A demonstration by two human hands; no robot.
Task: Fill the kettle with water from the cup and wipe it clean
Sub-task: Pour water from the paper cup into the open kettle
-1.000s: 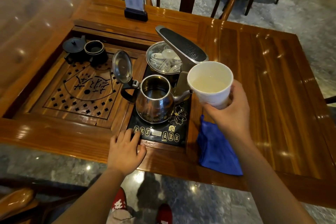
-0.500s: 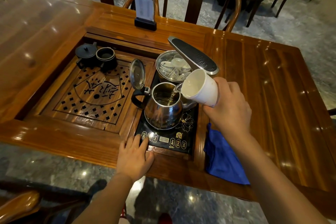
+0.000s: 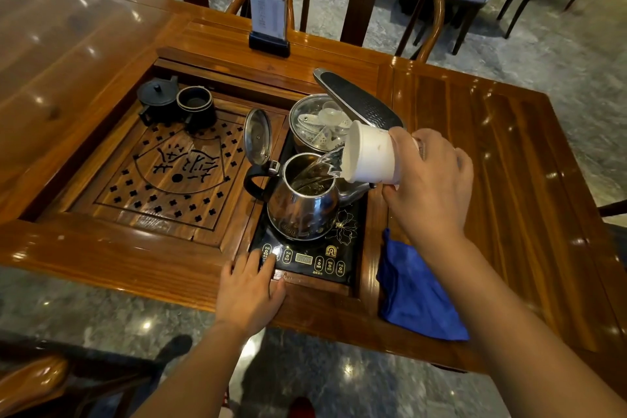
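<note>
The pour was under way; the right hand (image 3: 429, 176) had its grip closed round the white paper cup (image 3: 371, 158), tipped nearly flat, water streaming into the shiny steel kettle (image 3: 302, 204) on the black glass hob (image 3: 342, 248); the left hand (image 3: 249, 288) lay flat and empty on the bench (image 3: 101, 258); wiping remained, the soft blue cloth (image 3: 415, 295) untouched.
</note>
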